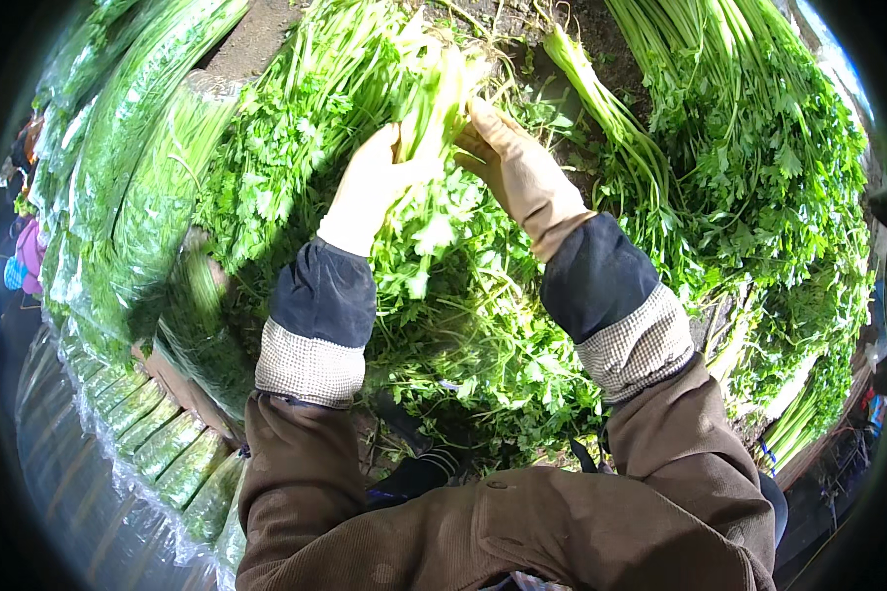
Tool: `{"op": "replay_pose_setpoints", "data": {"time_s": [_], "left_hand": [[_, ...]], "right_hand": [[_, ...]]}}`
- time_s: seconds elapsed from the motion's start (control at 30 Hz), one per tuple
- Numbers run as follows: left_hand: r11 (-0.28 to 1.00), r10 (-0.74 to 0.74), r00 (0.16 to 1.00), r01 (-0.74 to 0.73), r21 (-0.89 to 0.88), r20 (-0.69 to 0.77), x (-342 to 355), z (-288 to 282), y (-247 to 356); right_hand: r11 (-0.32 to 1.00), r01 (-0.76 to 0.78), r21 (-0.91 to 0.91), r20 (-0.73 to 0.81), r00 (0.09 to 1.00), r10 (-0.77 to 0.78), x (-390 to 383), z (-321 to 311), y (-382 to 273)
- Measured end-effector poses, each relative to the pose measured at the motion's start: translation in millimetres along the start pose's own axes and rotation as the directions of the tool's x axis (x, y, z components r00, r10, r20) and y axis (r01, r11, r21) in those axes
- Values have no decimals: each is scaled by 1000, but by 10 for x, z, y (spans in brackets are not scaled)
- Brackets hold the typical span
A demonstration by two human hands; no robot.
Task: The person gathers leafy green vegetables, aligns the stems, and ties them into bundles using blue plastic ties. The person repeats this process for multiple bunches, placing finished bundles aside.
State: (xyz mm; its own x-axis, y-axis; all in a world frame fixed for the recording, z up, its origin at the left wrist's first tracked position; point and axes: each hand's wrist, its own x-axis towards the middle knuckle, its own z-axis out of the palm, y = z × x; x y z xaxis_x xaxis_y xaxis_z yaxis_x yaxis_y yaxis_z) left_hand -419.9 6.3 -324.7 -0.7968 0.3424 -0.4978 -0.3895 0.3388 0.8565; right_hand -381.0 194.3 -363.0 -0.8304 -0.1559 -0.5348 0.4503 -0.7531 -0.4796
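Observation:
A bunch of leafy celery [438, 103] stands out in front of me, its pale root end up and away and its leaves hanging toward my body. My left hand [373, 187], in a cream glove, wraps round its stalks from the left. From the right, my gloved right hand [514, 167] has curled fingers against the stalks near the root end; what its fingertips pinch is partly hidden. Under both hands lies a heap of loose celery leaves and stems [473, 325]. A small separate celery bunch [601, 98] lies just beyond my right hand.
A big pile of celery [759, 167] fills the right side. More celery [306, 128] lies at the left, beside long bundles in clear plastic [138, 167]. Plastic-wrapped bundles [172, 433] stand in a row at lower left. Bare soil [256, 44] shows at the far edge.

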Motion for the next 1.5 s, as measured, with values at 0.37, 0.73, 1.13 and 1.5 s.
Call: {"op": "replay_pose_setpoints", "data": {"time_s": [0.37,0.73,1.13,1.5], "left_hand": [[731,295,943,-120,672,-152,-581,754,117],[688,488,865,-302,660,-113,-243,807,-527],[730,456,886,-322,602,-79,-184,1191,-506],[482,354,932,-103,870,-85,413,781,-490]], "right_hand": [[992,112,-53,-31,993,-114,-467,136,159],[996,-92,7,-319,943,89,-638,-1005,567],[993,-113,29,-386,915,115,-594,-978,472],[986,-108,130,-307,941,143,-730,-1069,552]]}}
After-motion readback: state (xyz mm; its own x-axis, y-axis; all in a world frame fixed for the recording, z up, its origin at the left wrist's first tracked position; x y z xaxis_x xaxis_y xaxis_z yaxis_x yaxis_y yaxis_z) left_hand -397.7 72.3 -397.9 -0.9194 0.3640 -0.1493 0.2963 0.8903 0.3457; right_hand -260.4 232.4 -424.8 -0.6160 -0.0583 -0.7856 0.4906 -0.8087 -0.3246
